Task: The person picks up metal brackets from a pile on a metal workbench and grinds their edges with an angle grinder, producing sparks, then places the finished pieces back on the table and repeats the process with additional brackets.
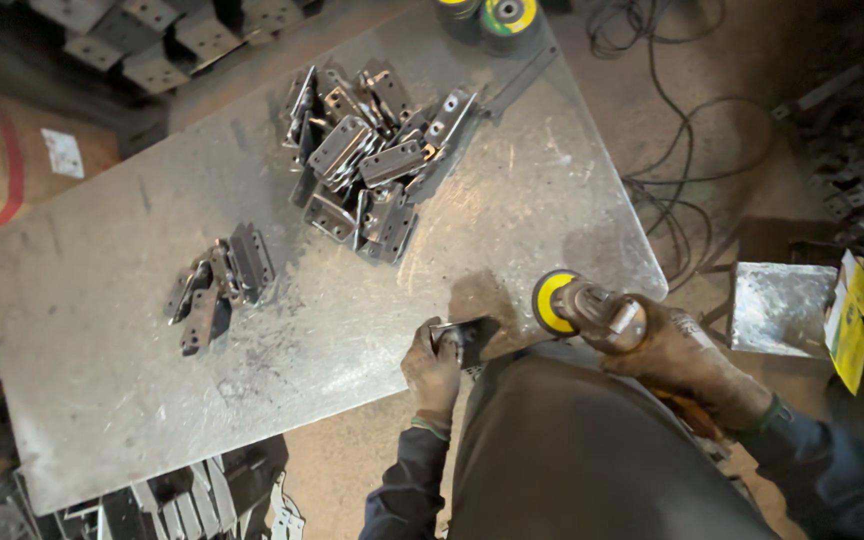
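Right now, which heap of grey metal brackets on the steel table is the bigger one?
The big heap of grey metal brackets at the far side of the steel table; the small heap, further left, holds only a few pieces.

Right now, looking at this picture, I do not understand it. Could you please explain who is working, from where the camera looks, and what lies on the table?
The camera sits on a person's head and looks down at their own gloved hands. The left hand presses a small metal bracket against the edge of a steel table. The right hand grips an angle grinder with a yellow disc, beside that bracket. Farther away lie a big pile of brackets and a small pile of brackets. Spare grinding discs rest at the far edge.
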Demonstrator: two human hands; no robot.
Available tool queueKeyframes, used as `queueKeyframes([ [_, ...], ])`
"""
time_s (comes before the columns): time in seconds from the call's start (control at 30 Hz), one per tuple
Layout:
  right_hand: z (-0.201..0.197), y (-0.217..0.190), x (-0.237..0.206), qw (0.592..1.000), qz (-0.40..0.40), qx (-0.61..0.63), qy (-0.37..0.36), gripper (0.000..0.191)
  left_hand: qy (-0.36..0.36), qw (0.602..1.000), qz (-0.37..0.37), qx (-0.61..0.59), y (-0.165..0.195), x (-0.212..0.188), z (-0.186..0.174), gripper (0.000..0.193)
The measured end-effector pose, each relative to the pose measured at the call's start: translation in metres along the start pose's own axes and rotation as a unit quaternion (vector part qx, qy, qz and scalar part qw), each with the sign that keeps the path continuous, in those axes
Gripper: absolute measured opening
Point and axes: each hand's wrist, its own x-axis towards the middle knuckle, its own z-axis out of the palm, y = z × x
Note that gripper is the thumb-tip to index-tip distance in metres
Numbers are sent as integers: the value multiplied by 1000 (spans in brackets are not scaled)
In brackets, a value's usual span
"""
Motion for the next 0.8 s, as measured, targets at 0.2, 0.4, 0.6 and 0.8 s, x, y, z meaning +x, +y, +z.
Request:
queueKeyframes([
  [0.2, 9, 3, 11, 999, 0, -51, -4, 64, -92, 938, -93, -321, -25, -4, 20, 28],
  [0.4, 26, -9, 20, 992, -126, -9, -20, 89, -124, 957, 3, -262, -2, -17, 22, 31],
  [0.6, 35, -32, 25, 968, -62, -243, -19, 91, -159, 918, -71, -357, 23, -24, 23, 37],
  [0.8, 31, -17, 28, 994, -69, -74, -43, 91, -161, 884, -90, -430, 41, -27, 11, 31],
])
